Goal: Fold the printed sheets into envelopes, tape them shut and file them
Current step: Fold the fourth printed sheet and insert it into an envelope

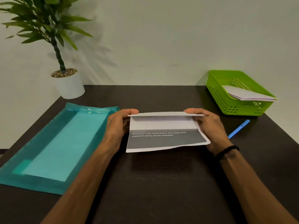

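The white printed paper sheet, with a grey text band on its near half, is held between both hands just above the dark wooden table, its far edge folded up and over. The left hand pinches the fold's left end, thumb beneath, fingers on top; the right hand pinches the right end likewise. Light, limp, easily creased — it likely handles best gripped at the fold's corners. Right of the fingers sits a green plastic basket.

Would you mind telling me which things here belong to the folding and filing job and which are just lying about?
In the job: printed sheet, left hand, right hand, green basket with folded papers, teal folder.
Lying about: potted plant, blue pen.
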Demonstrator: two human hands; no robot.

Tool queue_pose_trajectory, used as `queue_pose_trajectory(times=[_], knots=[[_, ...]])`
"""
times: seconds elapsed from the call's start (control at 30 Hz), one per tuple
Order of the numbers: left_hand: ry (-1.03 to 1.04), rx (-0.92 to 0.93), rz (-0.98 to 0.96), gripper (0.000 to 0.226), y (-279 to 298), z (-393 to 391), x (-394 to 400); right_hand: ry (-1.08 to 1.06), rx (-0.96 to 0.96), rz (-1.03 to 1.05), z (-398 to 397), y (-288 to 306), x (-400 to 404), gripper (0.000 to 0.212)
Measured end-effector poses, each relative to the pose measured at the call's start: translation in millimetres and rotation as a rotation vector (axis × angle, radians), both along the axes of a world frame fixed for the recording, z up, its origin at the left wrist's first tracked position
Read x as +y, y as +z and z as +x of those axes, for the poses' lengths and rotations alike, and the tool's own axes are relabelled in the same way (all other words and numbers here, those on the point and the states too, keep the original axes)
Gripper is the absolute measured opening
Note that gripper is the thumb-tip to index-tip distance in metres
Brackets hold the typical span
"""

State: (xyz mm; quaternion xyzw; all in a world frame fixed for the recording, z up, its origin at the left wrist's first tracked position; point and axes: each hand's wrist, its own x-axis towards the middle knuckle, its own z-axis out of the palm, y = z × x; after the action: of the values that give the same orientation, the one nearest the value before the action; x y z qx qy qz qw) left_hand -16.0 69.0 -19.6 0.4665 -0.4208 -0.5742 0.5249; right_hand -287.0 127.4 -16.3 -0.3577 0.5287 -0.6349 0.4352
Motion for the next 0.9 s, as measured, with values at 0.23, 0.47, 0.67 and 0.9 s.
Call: queue_pose_trajectory(times=[0.23,0.47,0.67,0.9], knots=[[-0.011,0.010,0.010,0.020,2,2,2,0.079,-0.238,0.007,-2,-2,-1,0.040],[-0.166,0.027,0.027,0.026,-1,8,0,0.088,0.087,-0.046,-2,-13,0,0.031],[-0.254,-0.337,-0.180,0.041,-5,8,3,0.172,0.198,-0.032,0,-12,4,0.028],[-0.268,-1.123,-0.659,0.045,-8,-2,12,0.196,0.300,-0.021,10,-12,8,0.021]])
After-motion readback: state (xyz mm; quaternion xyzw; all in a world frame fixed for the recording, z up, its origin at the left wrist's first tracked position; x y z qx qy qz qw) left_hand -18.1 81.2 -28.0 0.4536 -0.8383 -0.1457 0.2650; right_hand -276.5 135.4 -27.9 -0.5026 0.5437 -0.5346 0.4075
